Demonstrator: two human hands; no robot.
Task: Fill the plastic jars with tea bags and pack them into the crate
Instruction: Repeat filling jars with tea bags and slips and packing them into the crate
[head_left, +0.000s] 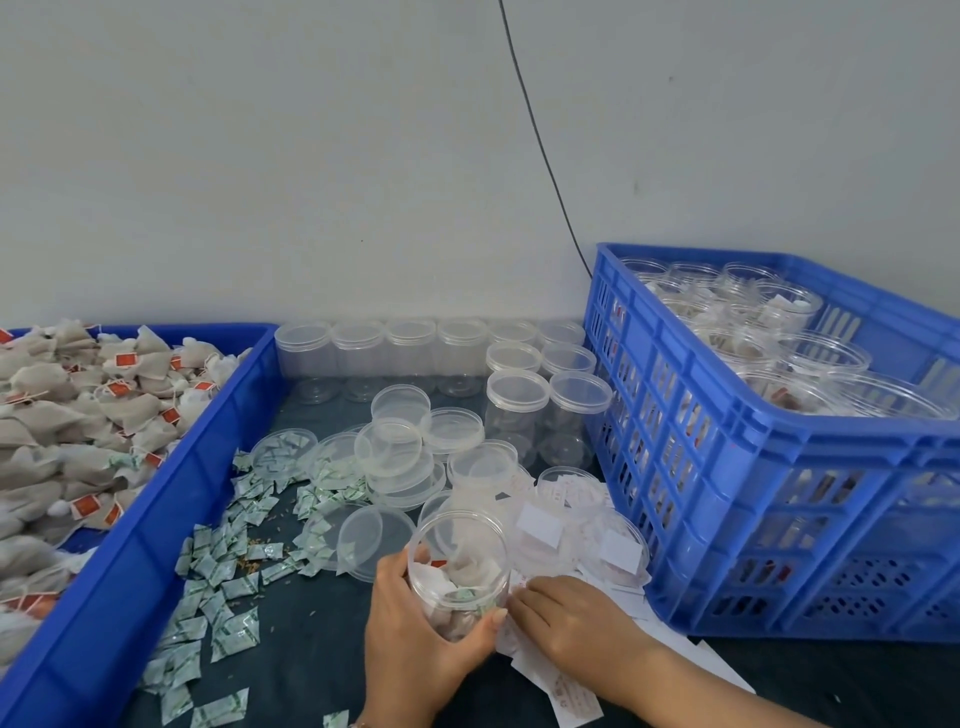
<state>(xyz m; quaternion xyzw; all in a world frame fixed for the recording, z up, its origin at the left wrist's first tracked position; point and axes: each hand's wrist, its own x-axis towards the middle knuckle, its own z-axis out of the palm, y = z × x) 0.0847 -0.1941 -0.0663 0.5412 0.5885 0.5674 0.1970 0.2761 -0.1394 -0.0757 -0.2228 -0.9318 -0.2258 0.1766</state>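
Item: open plastic jar (460, 566), lidless, partly filled with tea bags and one green-printed sachet, stood on the dark table (311, 649) near the front edge. Left hand (415, 639) gripped it, fingers and thumb curled round the lower wall. Right hand (566, 623) lay just beside the jar on white paper slips (571, 680), fingers bent down onto them; whether it pinched one could not be told. Blue crate (727, 467), right, held filled jars. Blue tray (156, 519), left, held loose tea bags (78, 415). Between them: empty lidded jars (441, 358), loose lids (400, 457), scattered sachets (228, 587).
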